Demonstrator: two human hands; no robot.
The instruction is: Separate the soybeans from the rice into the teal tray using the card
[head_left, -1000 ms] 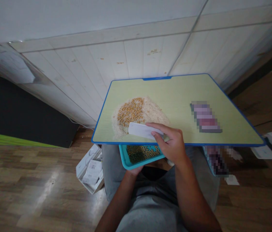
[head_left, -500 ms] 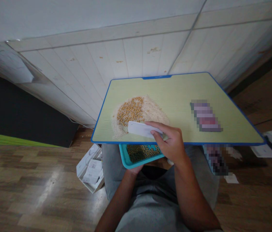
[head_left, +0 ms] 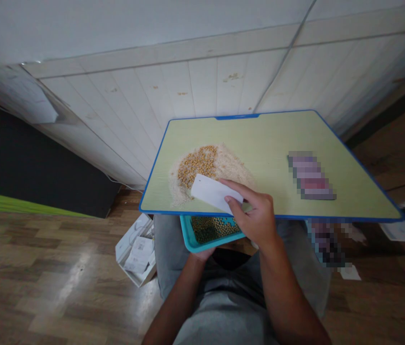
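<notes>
My right hand (head_left: 256, 208) pinches a flat white card-like scraper (head_left: 214, 192) between thumb and fingers, above the near edge of a small table (head_left: 270, 139). Just beyond the scraper lie yellow soybeans (head_left: 202, 163), heaped together with rice-like white grains (head_left: 236, 165). Below the table's front edge, my left hand (head_left: 204, 254) supports a turquoise tray (head_left: 189, 237) from underneath; most of its fingers are hidden. Many greenish-yellow beans (head_left: 211, 230) fill the tray, which is partly covered by the tabletop and my right hand.
A blurred-out rectangular object (head_left: 312, 176) lies on the table's right side. On the floor to the left stands an open white box (head_left: 135, 254) with papers inside. A panelled white wall (head_left: 159, 91) rises behind the table, and a black panel (head_left: 37, 158) is at far left.
My right hand has tilted the scraper, so more of its flat face shows. The camera view has shifted slightly. My left hand still supports the tray.
</notes>
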